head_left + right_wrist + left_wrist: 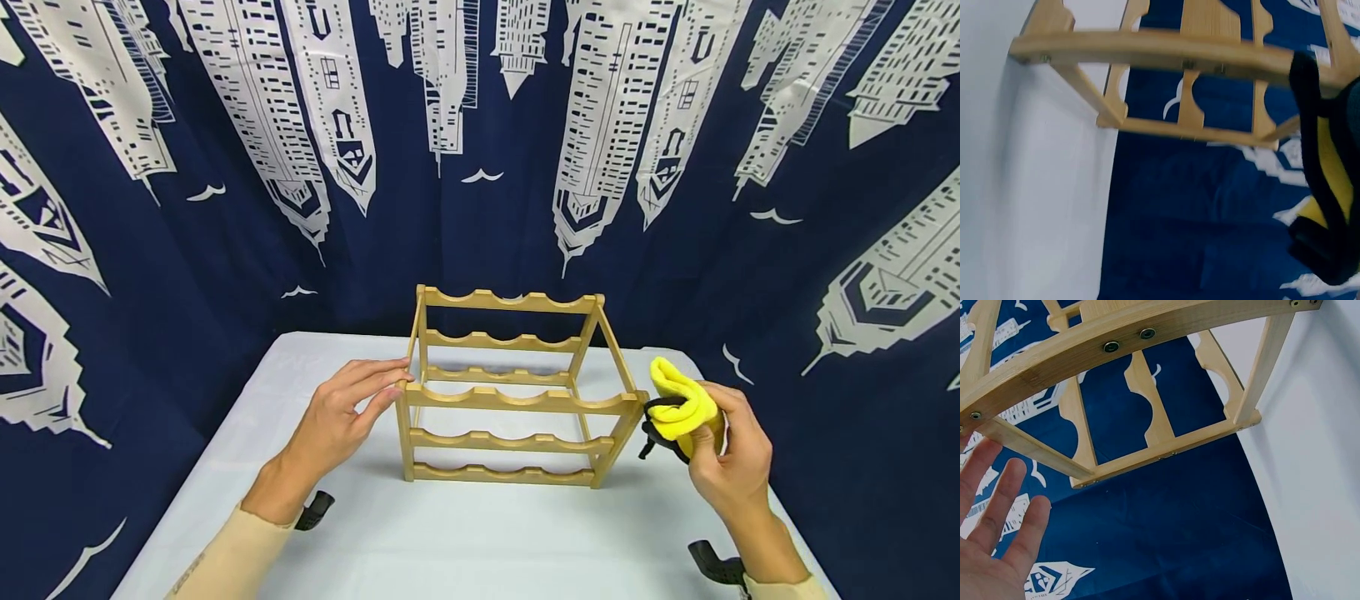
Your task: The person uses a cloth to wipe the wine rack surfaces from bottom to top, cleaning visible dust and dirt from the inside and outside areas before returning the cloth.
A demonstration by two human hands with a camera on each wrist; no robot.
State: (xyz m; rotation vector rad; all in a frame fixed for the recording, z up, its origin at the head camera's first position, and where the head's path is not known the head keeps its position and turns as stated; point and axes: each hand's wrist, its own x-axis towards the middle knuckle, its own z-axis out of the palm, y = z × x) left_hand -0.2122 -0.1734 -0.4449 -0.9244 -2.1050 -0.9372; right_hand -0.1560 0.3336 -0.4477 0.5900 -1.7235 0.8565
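Observation:
A light wooden wine rack (517, 398) with scalloped rails stands upright on the white table. My left hand (348, 408) is at its near left top corner, where thumb and forefinger pinch the wood; in the left wrist view the other fingers (1034, 531) are spread and fairly straight. My right hand (735, 454) grips a folded yellow cloth (686, 408) with black trim, just beside the rack's near right top corner. Whether the cloth touches the wood I cannot tell. In the right wrist view the cloth's black edging (1325, 206) hides the right fingers.
The white-covered table (480, 542) extends in front of and around the rack. Behind it hangs a dark blue curtain (480, 242) printed with white buildings and birds. Black wrist mounts (315, 510) show at both forearms.

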